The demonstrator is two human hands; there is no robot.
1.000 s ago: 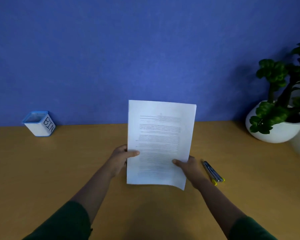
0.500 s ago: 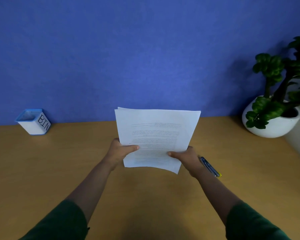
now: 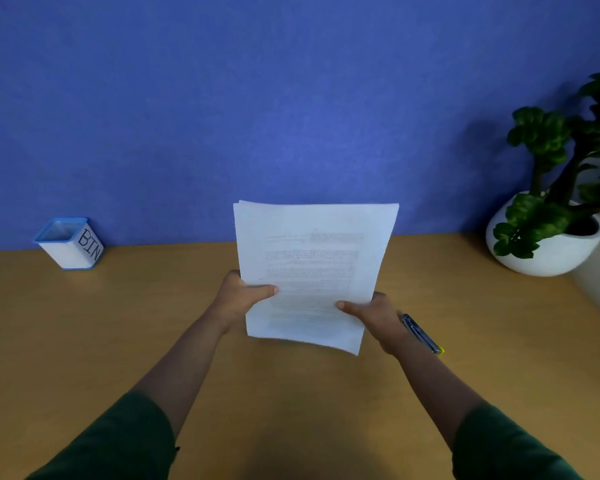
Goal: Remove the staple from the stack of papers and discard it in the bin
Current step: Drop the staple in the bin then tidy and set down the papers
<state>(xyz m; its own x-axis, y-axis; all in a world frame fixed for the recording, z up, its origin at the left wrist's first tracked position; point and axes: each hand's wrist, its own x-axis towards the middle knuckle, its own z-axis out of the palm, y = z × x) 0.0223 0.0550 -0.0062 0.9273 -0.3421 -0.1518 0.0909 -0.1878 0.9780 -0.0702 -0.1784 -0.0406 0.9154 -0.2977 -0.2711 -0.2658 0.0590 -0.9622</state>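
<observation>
Both hands hold the stack of papers [image 3: 312, 271] upright above the counter [image 3: 118, 323]: left hand [image 3: 238, 297] and right hand [image 3: 374, 315] each pinch a lower side edge. The staple cannot be seen. Risk: loosely aligned sheets may slip. The bin [image 3: 68, 244] stands far left of the grip; a metal tool [image 3: 421, 334] lies just right.

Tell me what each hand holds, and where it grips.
Both hold the stack of papers: left hand on its lower left edge, right hand on its lower right edge.
</observation>
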